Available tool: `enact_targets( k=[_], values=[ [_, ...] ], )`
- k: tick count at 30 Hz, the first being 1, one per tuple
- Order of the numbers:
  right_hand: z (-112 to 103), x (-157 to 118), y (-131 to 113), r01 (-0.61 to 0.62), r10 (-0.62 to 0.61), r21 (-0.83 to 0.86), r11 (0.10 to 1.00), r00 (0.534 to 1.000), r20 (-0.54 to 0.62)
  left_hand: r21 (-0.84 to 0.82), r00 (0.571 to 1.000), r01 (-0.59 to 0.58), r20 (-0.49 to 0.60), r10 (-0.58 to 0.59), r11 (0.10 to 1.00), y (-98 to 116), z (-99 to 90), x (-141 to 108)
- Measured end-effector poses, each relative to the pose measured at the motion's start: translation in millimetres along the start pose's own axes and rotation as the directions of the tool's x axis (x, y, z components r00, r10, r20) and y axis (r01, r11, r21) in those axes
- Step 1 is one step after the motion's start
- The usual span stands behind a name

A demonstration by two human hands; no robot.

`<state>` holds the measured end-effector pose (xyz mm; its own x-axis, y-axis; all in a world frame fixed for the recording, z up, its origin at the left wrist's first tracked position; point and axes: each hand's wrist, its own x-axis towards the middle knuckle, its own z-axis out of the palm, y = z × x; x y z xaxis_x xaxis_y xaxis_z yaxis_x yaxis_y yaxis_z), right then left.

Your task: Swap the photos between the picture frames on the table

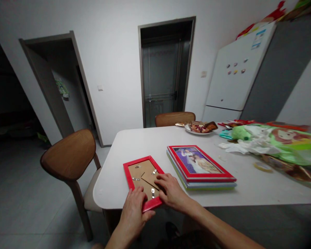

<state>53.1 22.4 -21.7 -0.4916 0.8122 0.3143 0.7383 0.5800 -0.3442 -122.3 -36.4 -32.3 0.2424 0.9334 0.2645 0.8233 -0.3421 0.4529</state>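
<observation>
Two bare hands are the nearest things, and both touch one red picture frame [138, 173], which lies face down on the white table [150, 141], at its near edge. Left hand [132, 211] grasps this frame near its closest corner, with bent fingers over the rim and the thumb along the outer side. Right hand [172, 192] has its fingers bent over the right rim and the brown backing board [146, 188]; whether it is gripping or only pressing, I cannot tell. On the board I count four metal fittings [152, 193] and one slanting strip [150, 182].

Just beside, to the right, is one stack of frames [202, 169]. One red frame is on top, showing one picture, and below it are whitish-blue and green edges, so at least three pieces; the exact number is not clear.

Farther on the table there are one plate [194, 132] with food on it, one ring of tape [263, 167], crumpled white paper [248, 145] and one bright green bag [305, 148], partly blurred. Two wooden chairs [69, 155] stand at the table, one at the left and one behind. One refrigerator [230, 86] carries six small magnets [235, 64].
</observation>
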Motion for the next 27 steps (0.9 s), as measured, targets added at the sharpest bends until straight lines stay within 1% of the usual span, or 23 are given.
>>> enact_targets(
  k=[2, 5, 7, 8, 11, 13, 16, 18, 27],
  values=[
    [-3, -4, 1, 0.025, -0.025, -0.008, 1.000, 0.999, 0.034, -0.047, 1.000, 0.005, 0.001, -0.005, 0.999, -3, -0.2, -2],
    [-5, -7, 0, 0.070, -0.070, -0.002, 0.998, 0.996, 0.054, -0.141, 1.000, 0.030, 0.005, -0.030, 0.990, -12, -4.9, -5],
    [-4, -3, 0, 0.080, -0.080, 0.011, 0.997, 0.995, 0.052, -0.183, 0.999, 0.048, 0.025, -0.044, 0.982, -17, -8.6, -8],
    [-3, 0, 1, 0.065, -0.065, 0.002, 0.998, 0.997, 0.042, -0.191, 0.998, 0.055, 0.034, -0.050, 0.980, -18, -9.8, -9],
    [1, 16, 6, -0.048, 0.047, -0.097, 0.994, 0.999, -0.009, -0.187, 0.997, 0.069, 0.031, -0.064, 0.980, -19, -9.2, -11],
    [3, 24, 10, -0.097, 0.097, -0.150, 0.984, 0.995, -0.009, -0.175, 0.997, 0.075, 0.010, -0.075, 0.982, -18, -6.0, -11],
    [5, 27, 14, -0.074, 0.079, -0.149, 0.986, 0.996, 0.031, -0.152, 0.995, 0.085, -0.033, -0.091, 0.985, -15, -1.0, -10],
    [6, 26, 16, -0.061, 0.066, -0.126, 0.990, 0.997, 0.034, -0.145, 0.995, 0.085, -0.043, -0.093, 0.986, -13, 0.2, -9],
    [9, 18, 17, -0.105, 0.103, -0.060, 0.993, 0.994, -0.043, -0.149, 0.995, 0.081, -0.037, -0.088, 0.985, -6, -0.8, -11]
  ],
)
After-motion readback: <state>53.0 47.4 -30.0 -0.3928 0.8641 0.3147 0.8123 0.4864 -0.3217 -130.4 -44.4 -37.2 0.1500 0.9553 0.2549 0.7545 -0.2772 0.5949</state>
